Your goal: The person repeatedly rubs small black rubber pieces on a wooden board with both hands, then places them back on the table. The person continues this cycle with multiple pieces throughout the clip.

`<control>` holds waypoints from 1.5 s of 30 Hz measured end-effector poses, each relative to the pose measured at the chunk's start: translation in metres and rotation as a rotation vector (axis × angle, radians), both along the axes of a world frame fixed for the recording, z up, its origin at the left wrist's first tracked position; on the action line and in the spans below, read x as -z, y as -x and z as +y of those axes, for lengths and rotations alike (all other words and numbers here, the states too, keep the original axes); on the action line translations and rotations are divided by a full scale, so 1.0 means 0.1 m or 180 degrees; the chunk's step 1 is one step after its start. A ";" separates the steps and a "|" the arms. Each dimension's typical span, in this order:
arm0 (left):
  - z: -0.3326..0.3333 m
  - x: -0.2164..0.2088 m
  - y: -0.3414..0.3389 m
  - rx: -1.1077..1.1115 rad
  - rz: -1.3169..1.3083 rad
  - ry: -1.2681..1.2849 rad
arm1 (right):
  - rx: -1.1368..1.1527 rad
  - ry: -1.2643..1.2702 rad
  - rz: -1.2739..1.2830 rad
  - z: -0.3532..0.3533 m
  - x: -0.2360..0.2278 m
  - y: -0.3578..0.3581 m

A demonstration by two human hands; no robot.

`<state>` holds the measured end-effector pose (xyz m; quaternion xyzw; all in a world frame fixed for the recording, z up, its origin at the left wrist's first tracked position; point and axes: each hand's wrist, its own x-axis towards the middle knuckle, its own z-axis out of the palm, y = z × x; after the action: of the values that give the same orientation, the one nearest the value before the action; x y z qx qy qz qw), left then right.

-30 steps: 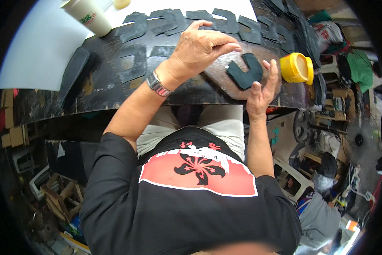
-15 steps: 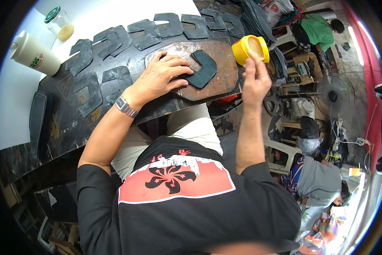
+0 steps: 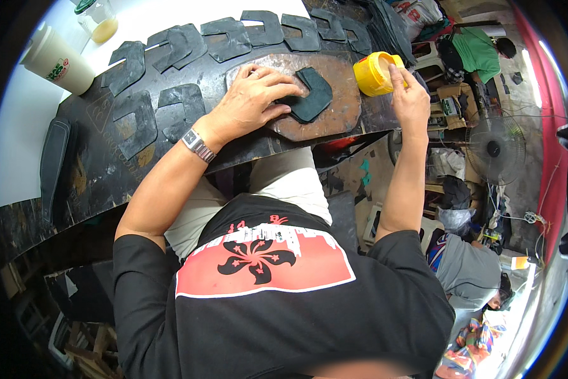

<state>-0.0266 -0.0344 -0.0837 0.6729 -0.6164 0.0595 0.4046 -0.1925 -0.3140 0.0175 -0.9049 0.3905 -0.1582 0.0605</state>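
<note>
My left hand presses flat on a dark U-shaped rubber piece, which lies on a brown oval board on the black worktable. My right hand reaches to a yellow open tub at the board's right end, its fingers at the tub's rim. I cannot tell whether the fingers hold anything. A metal watch sits on my left wrist.
Several more dark U-shaped pieces lie in rows along the table's far side. A white paper cup and a small jar stand on a white surface at the far left. A fan and another seated person are to the right.
My right hand moved from above the tub down onto its rim. My left hand slid slightly right on the rubber piece. The view shifted a little.
</note>
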 end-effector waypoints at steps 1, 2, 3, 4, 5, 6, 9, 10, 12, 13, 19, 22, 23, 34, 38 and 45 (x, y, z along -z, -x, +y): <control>0.00 0.01 -0.01 -0.0015 -0.0039 -0.0047 | 0.0023 0.0187 0.0016 0.05 0.06 0.05; -0.01 0.01 -0.01 -0.0010 -0.0078 -0.0058 | 0.0022 0.0394 0.0041 0.09 0.10 0.08; -0.01 0.01 -0.01 -0.0023 -0.0090 -0.0185 | 0.0081 0.0492 0.0418 0.12 0.13 0.10; 0.00 0.01 -0.01 -0.0009 -0.0134 -0.0102 | 0.0040 0.0590 0.0397 0.17 0.15 0.14; 0.01 0.01 -0.02 -0.0015 -0.0155 -0.0143 | 0.0067 0.0669 0.0401 0.24 0.16 0.17; 0.02 0.01 -0.02 -0.0030 -0.0203 -0.0140 | -0.0021 0.0613 0.0414 0.29 0.14 0.19; 0.03 0.00 -0.02 -0.0139 -0.0233 -0.0244 | -0.0206 0.0418 0.0442 0.47 0.00 0.24; 0.02 0.00 -0.02 -0.0108 -0.0217 -0.0229 | -0.0388 0.0374 0.0387 0.53 -0.05 0.27; 0.01 0.00 -0.03 -0.0052 -0.0183 -0.0207 | -0.0847 -0.0008 -0.0215 0.64 -0.10 0.33; 0.01 0.01 -0.04 -0.0027 -0.0155 -0.0215 | -0.1076 -0.0321 -0.0557 0.68 -0.05 0.31; -0.02 0.03 -0.03 0.0033 -0.0052 -0.0133 | -0.1910 -0.0827 -0.0727 0.83 0.68 0.10; 0.00 0.02 -0.04 0.0044 0.0051 -0.0295 | -0.1698 0.0000 -0.0062 0.83 0.94 0.10; 0.00 0.02 -0.05 0.0029 0.0037 -0.0316 | -0.1617 0.0234 0.0009 0.83 0.98 0.11; 0.00 0.04 -0.01 -0.0197 0.0002 -0.0265 | -0.1710 0.0053 0.0160 1.02 1.00 0.29; -0.01 0.06 -0.02 -0.0166 0.0016 -0.0209 | -0.1737 0.0317 0.0057 1.07 1.02 0.35; 0.02 0.05 -0.03 -0.0184 -0.0048 -0.0269 | -0.1782 0.0433 0.0313 0.78 0.98 0.13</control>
<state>-0.0240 -0.0321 -0.0887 0.7064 -0.6018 0.0502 0.3693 -0.2057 -0.2362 -0.0803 -0.9860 0.1166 -0.1171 0.0221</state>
